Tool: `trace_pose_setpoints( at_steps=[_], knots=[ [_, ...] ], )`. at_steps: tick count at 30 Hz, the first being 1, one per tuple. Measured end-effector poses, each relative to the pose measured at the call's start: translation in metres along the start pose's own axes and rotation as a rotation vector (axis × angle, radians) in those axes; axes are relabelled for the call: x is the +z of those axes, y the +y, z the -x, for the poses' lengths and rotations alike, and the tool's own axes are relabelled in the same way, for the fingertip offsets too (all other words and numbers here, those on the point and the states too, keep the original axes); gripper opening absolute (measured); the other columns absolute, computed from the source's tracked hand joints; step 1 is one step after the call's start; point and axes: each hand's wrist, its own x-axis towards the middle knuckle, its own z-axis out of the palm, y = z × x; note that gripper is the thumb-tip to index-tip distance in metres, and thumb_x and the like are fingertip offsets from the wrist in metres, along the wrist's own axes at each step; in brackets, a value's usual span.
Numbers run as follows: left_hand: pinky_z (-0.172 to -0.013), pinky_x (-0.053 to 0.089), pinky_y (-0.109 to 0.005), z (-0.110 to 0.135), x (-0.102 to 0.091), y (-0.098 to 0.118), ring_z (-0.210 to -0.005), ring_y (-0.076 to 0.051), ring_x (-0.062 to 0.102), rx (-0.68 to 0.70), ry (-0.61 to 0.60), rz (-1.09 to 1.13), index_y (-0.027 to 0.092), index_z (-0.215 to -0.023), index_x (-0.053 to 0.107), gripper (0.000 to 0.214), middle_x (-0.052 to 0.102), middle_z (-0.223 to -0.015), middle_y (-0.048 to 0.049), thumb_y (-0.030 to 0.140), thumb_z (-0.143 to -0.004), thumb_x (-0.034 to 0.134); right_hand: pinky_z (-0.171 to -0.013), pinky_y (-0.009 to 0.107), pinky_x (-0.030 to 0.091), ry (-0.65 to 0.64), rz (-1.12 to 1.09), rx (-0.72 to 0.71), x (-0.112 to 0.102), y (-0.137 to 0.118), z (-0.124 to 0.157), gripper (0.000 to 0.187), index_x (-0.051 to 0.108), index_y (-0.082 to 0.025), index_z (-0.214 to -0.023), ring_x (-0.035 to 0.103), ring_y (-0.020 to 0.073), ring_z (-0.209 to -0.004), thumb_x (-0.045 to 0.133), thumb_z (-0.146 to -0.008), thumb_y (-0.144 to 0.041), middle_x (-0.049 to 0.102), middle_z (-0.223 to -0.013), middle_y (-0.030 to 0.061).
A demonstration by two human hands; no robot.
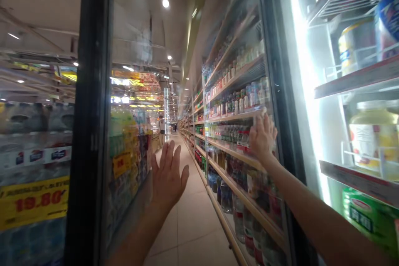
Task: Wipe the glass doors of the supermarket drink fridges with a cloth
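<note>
Status at the black-framed clear glass door (93,91)?

Both hands raised at it. Left hand (167,176) is in front of the lower middle of the glass: fingers straight and spread, thumb well out, nothing gripped that I can see. Palm contact: can't tell.

And the other?

Right hand (262,137) sits higher, near the door's right-hand edge. Fingers straight, pointing up, only slightly apart. Small pale spot (264,110) at the tips, too blurred to say if it's something I've got hold of or just glare.

Where's the door relative to the cooler?

Mid-view, its right-hand edge just beside the lit white cooler shelves (358,77). A pale yellow bottle with a white cap (366,133) stands by the front edge of one shelf, a green printed package (361,212) lower down. Both hands are clear of those.

Step in hand?

My read: flat-hand work on the glass. Pressing or rubbing, can't settle which.

What does the next move call for?

I'd judge flat fingers, light even pressure, steady door. Rows of bottles on pale-edged shelves (237,113) show in the glass, seen through or mirrored, can't tell. Bad depth cue; I'd trust touch.
</note>
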Motion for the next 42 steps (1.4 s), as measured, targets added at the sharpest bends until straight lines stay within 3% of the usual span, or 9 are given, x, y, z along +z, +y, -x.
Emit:
trace_pose_setpoints(
  at_steps=[2, 7, 13, 18, 25, 30, 32, 36, 42],
  knots=[
    [-0.110, 0.012, -0.050, -0.003, 0.000, -0.001, -0.135, -0.028, 0.025, -0.004, 0.005, -0.005, 0.010, -0.131, 0.037, 0.051, 0.037, -0.140, -0.0192, 0.029, -0.084, 0.044, -0.099, 0.059, 0.027, 0.017, 0.001, 0.057, 0.001, -0.004, -0.007, 0.051, 0.037, -0.016, -0.137, 0.027, 0.0330, -0.132, 0.033, -0.088, -0.030, 0.032, -0.143, 0.0168],
    [-0.110, 0.013, -0.050, -0.011, -0.001, -0.005, -0.135, -0.028, 0.025, -0.016, 0.018, 0.002, 0.010, -0.132, 0.037, 0.051, 0.037, -0.140, -0.0191, 0.029, -0.084, 0.045, -0.107, 0.049, 0.021, -0.142, -0.052, -0.527, 0.001, -0.034, 0.007, 0.045, 0.043, -0.026, -0.132, 0.027, 0.0225, -0.134, 0.038, -0.087, -0.028, 0.037, -0.142, 0.0070],
    [-0.110, 0.011, -0.050, -0.020, -0.002, -0.022, -0.137, -0.027, 0.020, -0.050, 0.007, -0.002, 0.012, -0.137, 0.029, 0.057, 0.033, -0.143, -0.0165, 0.032, -0.086, 0.043, -0.099, 0.057, 0.028, 0.091, -0.011, 0.030, 0.009, -0.031, -0.007, 0.051, 0.034, -0.019, -0.138, 0.029, 0.0311, -0.132, 0.032, -0.088, -0.030, 0.034, -0.143, 0.0150],
    [-0.110, 0.012, -0.049, -0.019, -0.003, -0.027, -0.136, -0.026, 0.022, -0.032, 0.012, 0.005, 0.014, -0.138, 0.028, 0.057, 0.035, -0.142, -0.0153, 0.032, -0.086, 0.042, -0.107, 0.048, 0.021, -0.128, -0.080, -0.544, 0.006, -0.042, 0.000, 0.047, 0.039, -0.026, -0.135, 0.027, 0.0222, -0.134, 0.036, -0.088, -0.028, 0.038, -0.142, 0.0076],
    [-0.109, 0.015, -0.051, -0.018, -0.004, -0.026, -0.136, -0.027, 0.023, -0.031, -0.018, 0.003, 0.015, -0.138, 0.028, 0.057, 0.033, -0.144, -0.0152, 0.029, -0.085, 0.043, -0.099, 0.057, 0.028, -0.008, 0.041, 0.197, 0.002, 0.012, -0.038, 0.052, 0.039, -0.010, -0.135, 0.030, 0.0341, -0.130, 0.030, -0.088, -0.030, 0.033, -0.142, 0.0197],
    [-0.110, 0.014, -0.051, -0.018, -0.004, -0.028, -0.136, -0.027, 0.023, -0.024, -0.005, -0.001, 0.014, -0.138, 0.029, 0.057, 0.034, -0.143, -0.0159, 0.030, -0.085, 0.043, -0.108, 0.048, 0.021, -0.174, -0.079, -0.483, 0.004, -0.044, -0.025, 0.045, 0.042, -0.025, -0.133, 0.023, 0.0229, -0.136, 0.035, -0.089, -0.029, 0.033, -0.145, 0.0065],
    [-0.109, 0.014, -0.051, -0.018, -0.005, -0.028, -0.136, -0.027, 0.023, -0.018, -0.016, -0.008, 0.014, -0.137, 0.030, 0.056, 0.035, -0.142, -0.0160, 0.030, -0.085, 0.043, -0.108, 0.048, 0.020, -0.163, -0.081, -0.467, 0.004, -0.046, -0.022, 0.044, 0.043, -0.025, -0.132, 0.025, 0.0224, -0.135, 0.035, -0.089, -0.029, 0.035, -0.144, 0.0067],
    [-0.109, 0.015, -0.051, -0.018, -0.007, -0.025, -0.136, -0.028, 0.023, -0.038, -0.038, -0.016, 0.012, -0.134, 0.035, 0.052, 0.034, -0.142, -0.0168, 0.029, -0.085, 0.042, -0.102, 0.057, 0.023, -0.010, -0.026, -0.032, 0.004, -0.039, -0.016, 0.050, 0.036, -0.016, -0.137, 0.025, 0.0309, -0.134, 0.033, -0.089, -0.031, 0.031, -0.145, 0.0157],
    [-0.109, 0.017, -0.049, -0.015, -0.009, -0.029, -0.136, -0.027, 0.024, -0.013, -0.047, -0.044, 0.011, -0.132, 0.037, 0.051, 0.034, -0.143, -0.0161, 0.029, -0.085, 0.042, -0.109, 0.048, 0.017, -0.177, -0.166, -0.678, 0.003, -0.080, 0.014, 0.048, 0.041, -0.029, -0.133, 0.027, 0.0223, -0.134, 0.040, -0.085, -0.028, 0.037, -0.143, 0.0033]
  ],
)
